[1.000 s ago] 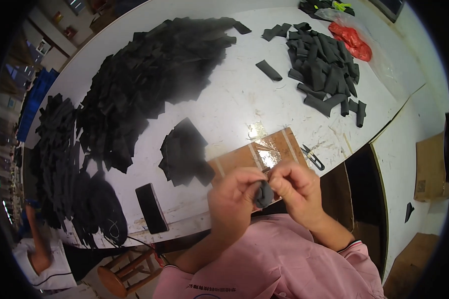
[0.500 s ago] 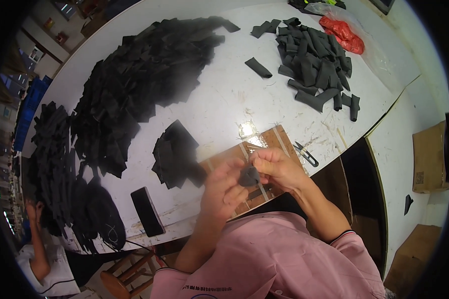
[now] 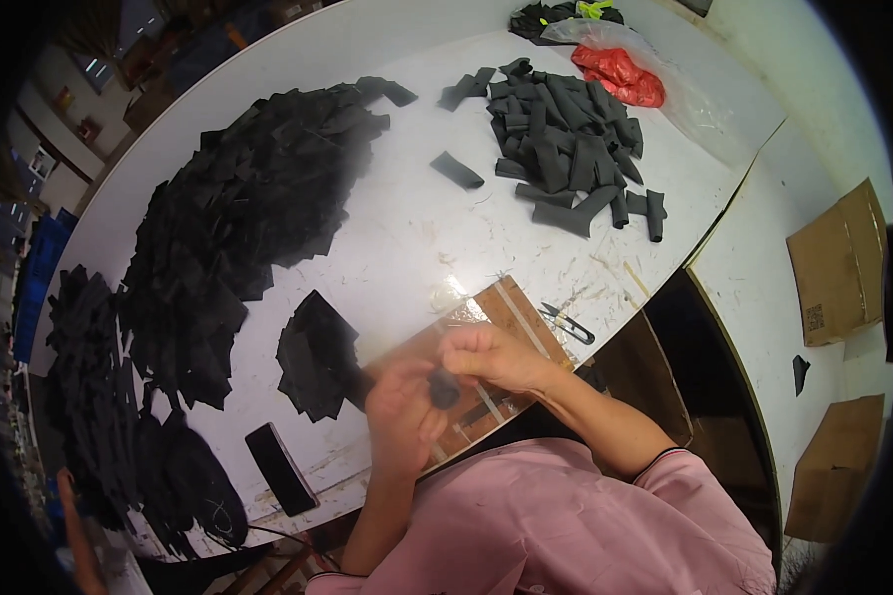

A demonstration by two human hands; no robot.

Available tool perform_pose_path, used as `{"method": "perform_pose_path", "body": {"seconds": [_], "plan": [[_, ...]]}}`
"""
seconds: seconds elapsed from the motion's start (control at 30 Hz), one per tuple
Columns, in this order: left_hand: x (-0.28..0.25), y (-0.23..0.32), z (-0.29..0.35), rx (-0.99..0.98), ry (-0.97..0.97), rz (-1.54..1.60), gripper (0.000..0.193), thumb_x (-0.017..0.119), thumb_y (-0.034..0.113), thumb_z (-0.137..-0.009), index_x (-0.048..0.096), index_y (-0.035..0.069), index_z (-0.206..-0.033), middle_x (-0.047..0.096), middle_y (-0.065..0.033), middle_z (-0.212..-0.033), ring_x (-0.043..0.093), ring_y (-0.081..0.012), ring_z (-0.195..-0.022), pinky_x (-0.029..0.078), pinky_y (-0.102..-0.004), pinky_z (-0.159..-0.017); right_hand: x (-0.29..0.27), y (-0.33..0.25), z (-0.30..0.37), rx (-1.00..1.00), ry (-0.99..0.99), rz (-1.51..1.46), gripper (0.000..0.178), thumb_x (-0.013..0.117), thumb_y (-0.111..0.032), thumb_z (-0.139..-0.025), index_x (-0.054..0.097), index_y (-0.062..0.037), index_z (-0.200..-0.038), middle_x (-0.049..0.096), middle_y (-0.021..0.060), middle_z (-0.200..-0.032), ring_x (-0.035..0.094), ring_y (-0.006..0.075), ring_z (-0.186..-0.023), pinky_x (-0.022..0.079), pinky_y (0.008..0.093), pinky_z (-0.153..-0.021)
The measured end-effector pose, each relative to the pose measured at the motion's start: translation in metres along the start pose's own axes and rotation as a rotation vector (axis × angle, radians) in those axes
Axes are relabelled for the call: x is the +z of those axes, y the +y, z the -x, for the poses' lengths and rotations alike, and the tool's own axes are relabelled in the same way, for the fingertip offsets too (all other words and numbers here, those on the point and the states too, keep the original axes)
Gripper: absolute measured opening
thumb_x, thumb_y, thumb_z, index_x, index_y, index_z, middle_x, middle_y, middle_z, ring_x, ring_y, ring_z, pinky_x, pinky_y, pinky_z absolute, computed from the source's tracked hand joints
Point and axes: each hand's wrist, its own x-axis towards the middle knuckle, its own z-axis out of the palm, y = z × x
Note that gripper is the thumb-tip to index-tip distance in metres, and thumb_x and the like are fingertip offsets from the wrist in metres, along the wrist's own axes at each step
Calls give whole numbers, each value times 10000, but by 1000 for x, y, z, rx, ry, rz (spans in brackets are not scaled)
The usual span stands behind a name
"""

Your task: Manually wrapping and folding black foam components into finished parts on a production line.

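Over a brown board (image 3: 511, 314) crossed by pale strips, my two hands meet around a small dark grey fabric piece (image 3: 445, 390), curled into a loop. My right hand (image 3: 496, 357) pinches its upper edge with thumb and bent fingers. My left hand (image 3: 404, 416) is closed at the piece's left side, its fingers curled and slightly smeared by motion. A small stack of flat dark fabric pieces (image 3: 316, 357) lies left of the board. To the board's right rest thread snips (image 3: 569, 324).
A big heap of flat dark pieces (image 3: 238, 188) covers the left of the white table (image 3: 397, 238); rolled fabric tubes (image 3: 566, 139) are piled at the far right. A phone (image 3: 280, 468) lies near the front edge. Cardboard boxes (image 3: 838, 263) stand right. Another person's arm (image 3: 79, 535) shows lower left.
The whole view has shifted, so the table's things sit further left and mostly lower. Both hands stay together over the board with the fabric piece between them.
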Motion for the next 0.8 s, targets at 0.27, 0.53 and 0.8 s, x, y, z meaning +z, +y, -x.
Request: {"method": "perform_pose_path", "body": {"seconds": [0.27, 0.53, 0.8], "plan": [[2, 6, -12, -61, -168, 327, 277, 523, 74, -805, 463, -14, -1061, 561, -83, -810, 426, -71, -514, 348, -201, -482, 21, -33, 15, -434, 336, 791, 240, 607, -245, -764, 517, -25, -796, 512, 32, -713, 499, 164, -631, 397, 255, -553], [12, -2, -7, 257, 181, -277, 278, 553, 90, -788, 492, -18, -1037, 543, -91, -921, 527, -160, -786, 429, -262, -714, 21, -28, 24, -535, 191, 1544, 201, 617, -194, -687, 519, -29, -744, 497, 87, -698, 515, 243, -657, 417, 347, -525], [18, 9, -11, 676, -15, -522, 114, 617, 6, -719, 540, -11, -802, 569, -118, -871, 513, -199, -854, 398, -311, -774, 27, -35, 24, -614, 281, 1427, 196, 616, -160, -688, 463, -40, -674, 471, 72, -634, 502, 247, -623, 389, 356, -484]]}}
